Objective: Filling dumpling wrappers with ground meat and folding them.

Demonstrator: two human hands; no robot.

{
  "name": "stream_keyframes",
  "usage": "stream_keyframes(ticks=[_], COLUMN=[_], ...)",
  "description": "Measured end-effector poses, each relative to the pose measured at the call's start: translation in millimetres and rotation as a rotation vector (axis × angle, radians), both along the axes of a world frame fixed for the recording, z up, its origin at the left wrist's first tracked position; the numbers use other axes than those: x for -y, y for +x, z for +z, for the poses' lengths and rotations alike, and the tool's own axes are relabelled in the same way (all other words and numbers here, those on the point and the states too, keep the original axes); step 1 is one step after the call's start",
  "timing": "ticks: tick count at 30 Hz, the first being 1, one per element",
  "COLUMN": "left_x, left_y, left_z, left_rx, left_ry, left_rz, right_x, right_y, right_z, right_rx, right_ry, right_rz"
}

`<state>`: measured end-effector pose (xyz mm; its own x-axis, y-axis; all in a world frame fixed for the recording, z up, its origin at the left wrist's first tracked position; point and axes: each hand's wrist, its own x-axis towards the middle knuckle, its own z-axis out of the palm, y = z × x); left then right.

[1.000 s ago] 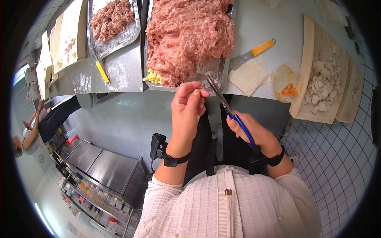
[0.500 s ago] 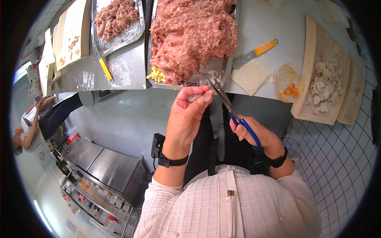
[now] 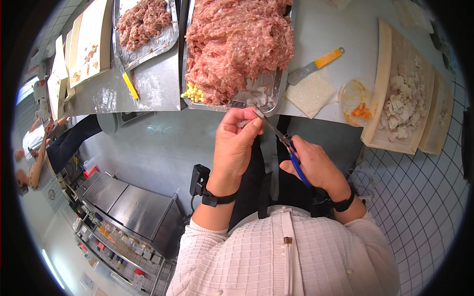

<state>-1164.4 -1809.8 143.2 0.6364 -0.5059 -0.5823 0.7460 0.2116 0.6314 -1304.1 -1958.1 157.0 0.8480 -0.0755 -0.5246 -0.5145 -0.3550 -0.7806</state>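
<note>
My left hand [image 3: 234, 143] pinches a small pale, translucent piece, likely peeled shrimp [image 3: 242, 124], between thumb and fingers at the tray's near edge. With my right hand [image 3: 316, 165] I hold blue-handled scissors [image 3: 283, 139], their blades reaching up-left to my left fingertips. The blades look nearly closed, their tips partly hidden by those fingers. Just beyond lies a metal tray [image 3: 283, 91] heaped with pink minced meat [image 3: 239, 44]. Similar pale cut pieces [image 3: 263, 96] lie in its near right corner, and yellow corn kernels [image 3: 193, 92] at the near left.
Right of the tray are a yellow-handled spatula [image 3: 316, 66], a stack of pale wrappers [image 3: 311, 92], a bowl with orange residue [image 3: 353, 93] and a wooden box [image 3: 385, 126] of whitish pieces. A second meat tray [image 3: 158, 54] stands left. Other people [image 3: 37, 148] are at far left.
The scissors' blades have come together and their handles have turned edge-on as my right hand rolled over. More pale pieces show in the tray corner. My left hand stays almost in place.
</note>
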Motion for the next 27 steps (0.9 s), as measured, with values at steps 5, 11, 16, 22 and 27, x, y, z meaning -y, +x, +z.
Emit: stream_keyframes(ticks=[5, 11, 16, 22, 27], left_x=[-1, 10, 9, 2, -4], left_y=[0, -10, -14, -5, 7], left_z=[1, 8, 6, 9, 9], left_rx=[0.115, 0.404, 0.503, 0.155, 0.005], left_ry=[0.097, 0.369, 0.458, 0.172, 0.060], left_rz=[-0.035, -0.101, -0.113, -0.120, -0.191], right_x=[-3, -12, -15, -9, -5], right_y=[0, 4, 3, -1, -1], right_z=[1, 0, -2, -3, -1], right_rx=[0.023, 0.016, 0.018, -0.038, -0.008], right_ry=[-0.136, -0.216, -0.216, -0.122, -0.113], right_rz=[-0.027, -0.033, -0.055, -0.050, -0.005])
